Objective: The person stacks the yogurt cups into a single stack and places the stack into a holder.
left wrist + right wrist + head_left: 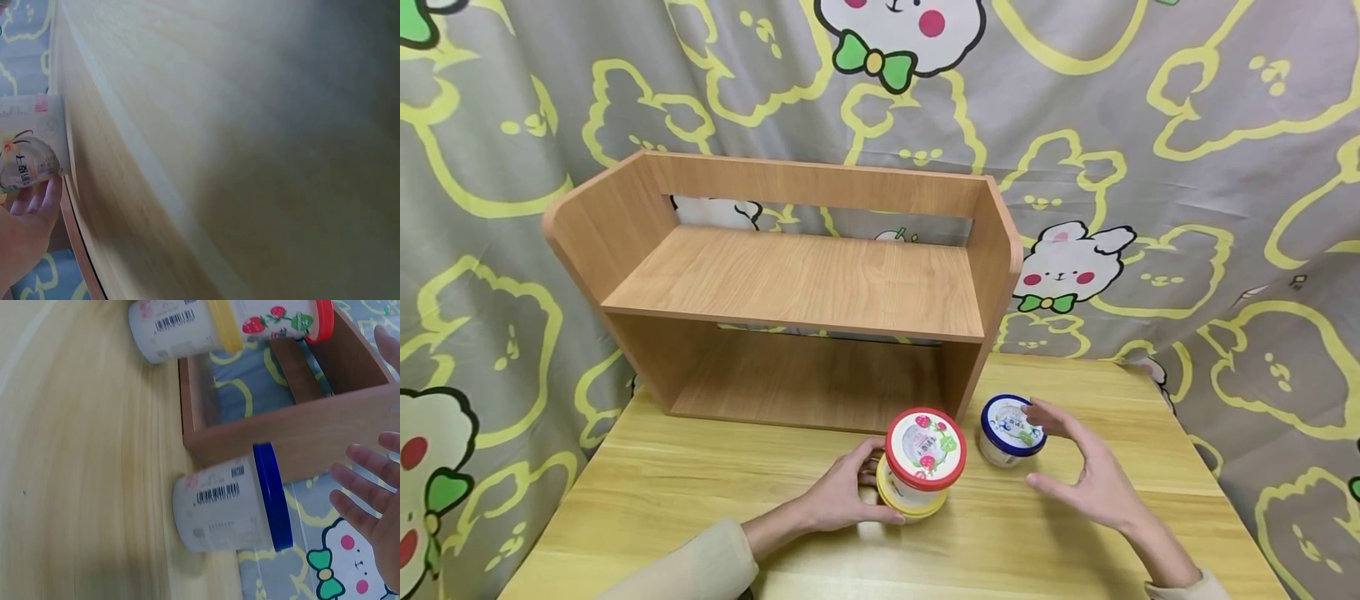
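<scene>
Two ice cream tubs stand stacked near the table's front: a red-lidded tub (926, 448) with strawberry pictures sits on a yellow-lidded tub (917, 510). My left hand (833, 498) holds the lower tub from the left, thumb in front and fingers behind. In the left wrist view, its fingertips touch that tub's flower-printed side (31, 140). To the right stands a blue-lidded tub (1011, 429), upright on the table. My right hand (1093, 479) is just right of it, fingers and thumb spread. The right wrist view shows those fingers apart from the blue lid (273, 497).
A two-level wooden shelf (805, 279) stands at the back left of the wooden table (730, 475), its right side panel close behind the tubs. A grey curtain (1075, 100) with yellow outlines and white bunnies hangs behind and at both sides.
</scene>
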`<state>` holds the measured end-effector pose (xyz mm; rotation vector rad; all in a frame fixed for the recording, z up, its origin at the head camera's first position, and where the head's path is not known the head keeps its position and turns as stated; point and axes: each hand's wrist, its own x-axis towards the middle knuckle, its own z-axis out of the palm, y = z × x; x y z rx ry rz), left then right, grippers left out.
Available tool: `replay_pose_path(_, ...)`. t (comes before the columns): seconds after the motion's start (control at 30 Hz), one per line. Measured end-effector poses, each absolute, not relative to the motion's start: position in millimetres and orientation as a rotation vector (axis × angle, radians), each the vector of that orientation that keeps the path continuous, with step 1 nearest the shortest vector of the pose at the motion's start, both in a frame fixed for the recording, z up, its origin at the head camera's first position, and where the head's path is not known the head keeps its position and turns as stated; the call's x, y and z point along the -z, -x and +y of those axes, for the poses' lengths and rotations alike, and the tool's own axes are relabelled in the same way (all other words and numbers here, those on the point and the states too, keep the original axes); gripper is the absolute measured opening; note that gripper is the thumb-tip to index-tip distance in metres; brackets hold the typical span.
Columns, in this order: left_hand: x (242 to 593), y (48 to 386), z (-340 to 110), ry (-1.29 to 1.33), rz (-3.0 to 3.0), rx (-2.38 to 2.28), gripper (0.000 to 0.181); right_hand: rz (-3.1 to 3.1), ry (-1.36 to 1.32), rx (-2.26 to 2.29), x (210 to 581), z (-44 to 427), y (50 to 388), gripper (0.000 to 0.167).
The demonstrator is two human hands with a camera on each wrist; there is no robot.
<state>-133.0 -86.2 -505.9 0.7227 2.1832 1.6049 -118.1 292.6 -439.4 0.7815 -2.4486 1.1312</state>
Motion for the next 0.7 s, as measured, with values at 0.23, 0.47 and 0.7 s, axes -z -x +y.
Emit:
replay_pose_path(0.23,506.5,132.8,-86.2,-0.713,2.172,-1.612,0.089,-2.458,-0.684,-1.136,445.2,304.7,123.3,0.099)
replay_pose_path(0.47,506.7,132.6,-85.8,-0.721,2.182,-1.605,0.089,-2.434,-0.631,-1.155,453.7,313.0,127.5,0.096)
replay_pose_path(0.7,506.0,132.4,-86.7,-0.710,2.181,-1.602,0.088,-2.393,-0.636,-1.248,463.3,321.8,135.4,0.093)
